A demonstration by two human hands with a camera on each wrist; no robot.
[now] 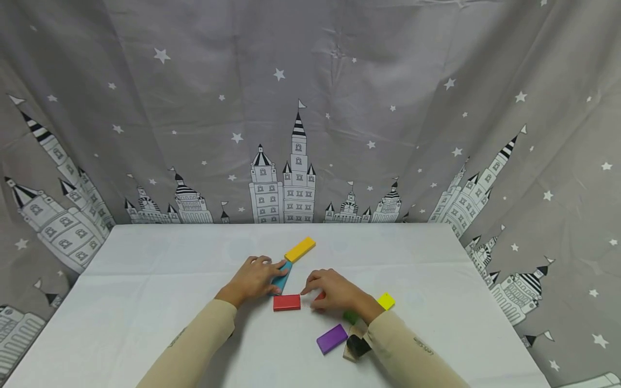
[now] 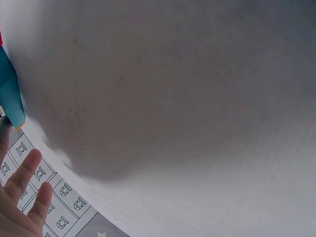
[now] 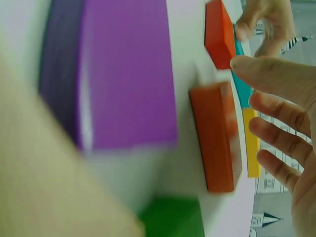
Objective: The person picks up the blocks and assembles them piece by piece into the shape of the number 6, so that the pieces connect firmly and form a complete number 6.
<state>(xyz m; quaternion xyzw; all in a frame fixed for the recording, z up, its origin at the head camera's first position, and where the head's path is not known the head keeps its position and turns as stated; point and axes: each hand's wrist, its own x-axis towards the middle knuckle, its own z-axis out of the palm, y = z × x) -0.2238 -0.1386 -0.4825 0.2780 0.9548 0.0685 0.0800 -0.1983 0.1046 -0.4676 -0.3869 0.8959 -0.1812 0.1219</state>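
My left hand (image 1: 254, 277) is at a blue block (image 1: 281, 280), its thumb and forefinger pinching the two ends. The blue block's far end meets a yellow-orange block (image 1: 301, 249); its near end lies by a red block (image 1: 287, 303). My right hand (image 1: 335, 291) hovers over an orange-red block (image 1: 319, 296), partly hidden beneath it in the head view. In the right wrist view, this orange-red block (image 3: 215, 140) stands apart from the spread fingers, and the thumb is at the corner of the red block (image 3: 219, 34).
Near my right forearm lie a purple block (image 1: 332, 339), a plain wooden block (image 1: 349, 353), a green block (image 1: 350, 317) and a bright yellow block (image 1: 386, 300). The sleeve hides part of these. Behind the white table (image 1: 145, 280) hangs a grey curtain (image 1: 194, 81) printed with castles.
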